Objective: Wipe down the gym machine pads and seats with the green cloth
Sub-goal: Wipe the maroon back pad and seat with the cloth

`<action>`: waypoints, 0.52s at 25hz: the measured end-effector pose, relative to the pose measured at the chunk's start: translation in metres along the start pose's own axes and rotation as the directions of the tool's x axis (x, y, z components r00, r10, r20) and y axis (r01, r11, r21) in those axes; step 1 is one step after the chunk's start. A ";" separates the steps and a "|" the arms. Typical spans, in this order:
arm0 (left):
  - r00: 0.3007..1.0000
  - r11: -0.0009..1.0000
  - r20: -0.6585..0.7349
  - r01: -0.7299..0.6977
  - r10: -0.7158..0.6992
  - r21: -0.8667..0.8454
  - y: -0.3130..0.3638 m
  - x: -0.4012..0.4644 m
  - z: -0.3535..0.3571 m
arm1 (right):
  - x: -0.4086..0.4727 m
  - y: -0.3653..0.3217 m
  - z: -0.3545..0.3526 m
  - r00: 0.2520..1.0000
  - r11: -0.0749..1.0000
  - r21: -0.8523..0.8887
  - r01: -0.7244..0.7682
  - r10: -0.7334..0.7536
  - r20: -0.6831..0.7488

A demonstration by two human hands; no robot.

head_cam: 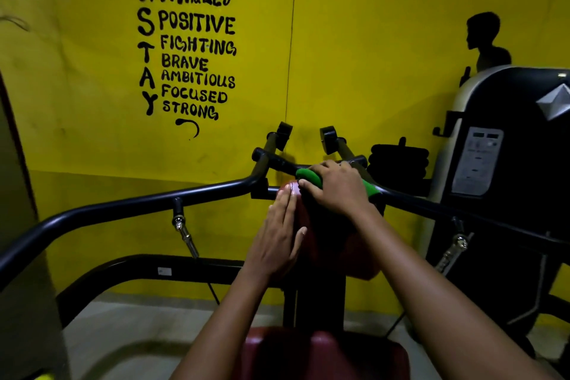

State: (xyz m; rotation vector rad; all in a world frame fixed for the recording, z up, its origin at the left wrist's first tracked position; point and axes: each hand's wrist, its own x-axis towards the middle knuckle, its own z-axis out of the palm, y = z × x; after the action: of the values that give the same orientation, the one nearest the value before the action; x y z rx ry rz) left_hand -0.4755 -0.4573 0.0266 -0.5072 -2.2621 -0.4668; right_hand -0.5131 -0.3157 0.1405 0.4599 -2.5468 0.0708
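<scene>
While the right hand (336, 187) curls its fingers (308, 187) over the green cloth (308, 176) at the top of the dark red chest pad (311, 241), the left hand (277, 237) lies flat, fingers straight, against the pad's left side above the seat (324, 352).

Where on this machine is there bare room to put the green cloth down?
Free: the maroon seat at the bottom, below both forearms, and the concrete floor left of it. Crowded: the top of the chest pad, where the right hand presses the green cloth and the left hand lies flat on its side.
</scene>
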 end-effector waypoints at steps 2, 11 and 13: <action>0.997 1.000 -0.070 0.011 -0.012 -0.014 0.002 0.002 0.016 | 0.023 0.001 -0.007 0.991 0.998 0.019 0.067 -0.069 0.118; 0.982 1.000 -0.190 -0.016 0.012 -0.022 -0.004 0.005 0.039 | 0.018 0.059 -0.020 0.948 0.952 0.280 0.125 -0.198 0.250; 0.983 1.000 -0.186 -0.009 0.004 -0.029 -0.003 0.005 0.042 | 0.012 0.067 -0.022 0.962 0.958 0.271 0.091 -0.155 0.223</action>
State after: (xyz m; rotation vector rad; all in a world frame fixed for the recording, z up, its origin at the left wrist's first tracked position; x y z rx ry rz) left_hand -0.5052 -0.4390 0.0023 -0.4660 -2.0771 -0.5229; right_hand -0.5335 -0.2530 0.1685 0.7713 -2.7529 0.3224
